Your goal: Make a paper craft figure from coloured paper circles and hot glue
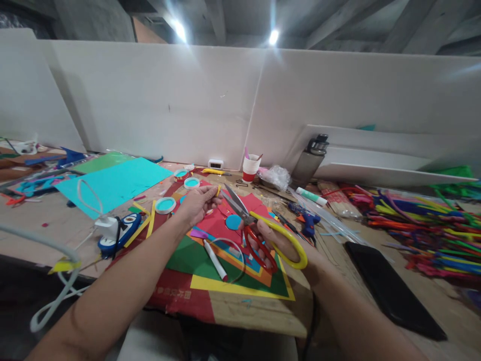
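Observation:
My right hand (276,245) grips a pair of scissors (259,228) with yellow and red handles, fingers through the loops, blades open and pointing up-left. My left hand (197,203) is closed in a pinch on a small yellow paper strip (218,190), held just left of the blade tips. Below both hands lie stacked coloured paper sheets (210,265) in red, green, yellow and orange, with a blue paper circle (233,222) and a white marker pen (215,259) on them.
A large cyan sheet (112,183) lies at left, with tape rolls (165,205) nearby. A white power adapter (108,228), blue glue gun (308,220), paper cup (250,168), grey bottle (310,163), black tablet (391,288) and a heap of pipe cleaners (424,225) lie around. White partition boards (158,100) stand behind.

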`<state>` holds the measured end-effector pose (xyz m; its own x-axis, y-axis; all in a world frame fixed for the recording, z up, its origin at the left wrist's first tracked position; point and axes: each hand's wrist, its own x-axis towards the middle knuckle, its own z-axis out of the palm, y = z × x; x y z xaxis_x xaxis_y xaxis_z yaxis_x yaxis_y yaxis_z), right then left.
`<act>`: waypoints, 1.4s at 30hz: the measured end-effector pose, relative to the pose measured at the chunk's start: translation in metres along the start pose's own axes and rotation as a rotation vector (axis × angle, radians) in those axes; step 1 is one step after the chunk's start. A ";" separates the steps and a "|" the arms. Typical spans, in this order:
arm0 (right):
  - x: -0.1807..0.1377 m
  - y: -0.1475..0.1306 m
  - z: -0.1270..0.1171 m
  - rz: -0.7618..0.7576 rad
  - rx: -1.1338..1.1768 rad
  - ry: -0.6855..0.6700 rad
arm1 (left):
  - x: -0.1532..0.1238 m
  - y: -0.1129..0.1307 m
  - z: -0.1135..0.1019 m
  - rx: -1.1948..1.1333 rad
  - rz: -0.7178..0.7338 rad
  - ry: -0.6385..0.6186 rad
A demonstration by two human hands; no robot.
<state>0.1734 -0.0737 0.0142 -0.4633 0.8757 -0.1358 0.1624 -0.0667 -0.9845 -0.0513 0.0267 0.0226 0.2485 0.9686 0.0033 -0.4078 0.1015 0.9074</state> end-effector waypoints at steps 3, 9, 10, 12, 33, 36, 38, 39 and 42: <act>0.001 0.000 0.000 0.018 0.017 0.001 | 0.001 -0.002 -0.001 0.007 0.011 -0.020; 0.001 0.001 0.001 0.011 0.054 0.000 | 0.000 -0.003 0.000 0.023 0.026 -0.065; 0.001 0.000 0.001 0.012 0.054 0.000 | 0.000 -0.003 0.000 0.020 0.030 -0.062; 0.000 -0.002 0.002 0.010 0.051 -0.005 | 0.000 -0.002 -0.001 0.011 0.040 -0.043; -0.002 -0.008 0.004 0.000 0.066 0.008 | 0.002 -0.004 -0.003 -0.001 0.035 -0.016; -0.001 -0.008 0.003 0.005 0.066 -0.013 | 0.001 -0.003 -0.002 0.001 0.033 -0.019; -0.002 -0.008 0.003 0.000 0.078 -0.004 | 0.001 -0.003 -0.002 -0.003 0.031 -0.023; -0.002 -0.008 0.002 0.004 0.079 -0.002 | 0.001 -0.003 -0.002 -0.005 0.030 -0.027; -0.003 -0.007 0.002 0.019 0.072 0.001 | 0.002 -0.004 -0.003 -0.016 0.034 -0.037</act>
<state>0.1720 -0.0765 0.0211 -0.4599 0.8744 -0.1547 0.1079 -0.1179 -0.9872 -0.0522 0.0289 0.0174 0.2659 0.9627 0.0500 -0.4306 0.0722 0.8996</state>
